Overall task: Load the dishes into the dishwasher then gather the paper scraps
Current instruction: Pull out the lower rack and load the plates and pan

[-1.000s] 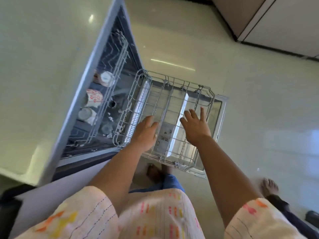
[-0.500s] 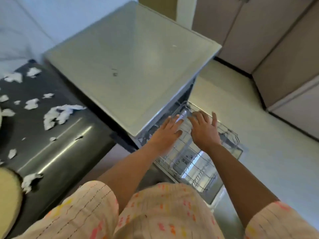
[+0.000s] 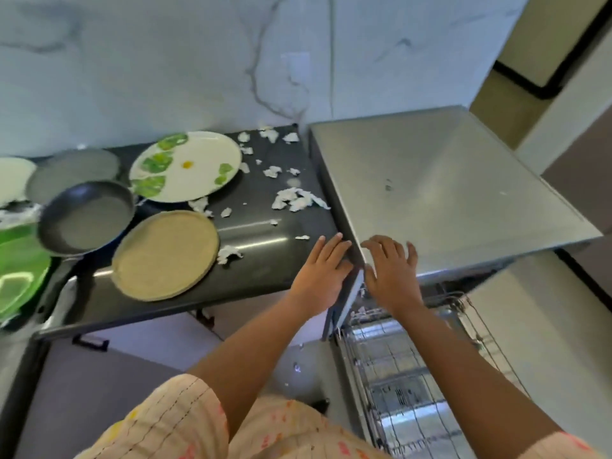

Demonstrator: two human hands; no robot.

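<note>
My left hand (image 3: pixel 323 270) hovers open over the right end of the dark counter (image 3: pixel 251 260), holding nothing. My right hand (image 3: pixel 390 266) is open at the front corner of the steel dishwasher top (image 3: pixel 447 180). The wire rack (image 3: pixel 414 376) is pulled out below my right forearm and looks bare. On the counter lie a tan plate (image 3: pixel 165 255), a white plate with green leaves (image 3: pixel 187 167), a dark frying pan (image 3: pixel 86 218) and a grey plate (image 3: pixel 73 170). Torn white paper scraps (image 3: pixel 296 198) are scattered across the counter's right half.
A green plate (image 3: pixel 16 270) and a white plate (image 3: pixel 11 177) sit at the left edge. A marble wall (image 3: pixel 198 61) backs the counter. Cabinets (image 3: pixel 563 94) stand on the right. Pale floor (image 3: pixel 530 326) lies beside the open rack.
The view swung up and left from the rack to the counter. Both hands left the rack and rose to counter height, fingers still spread.
</note>
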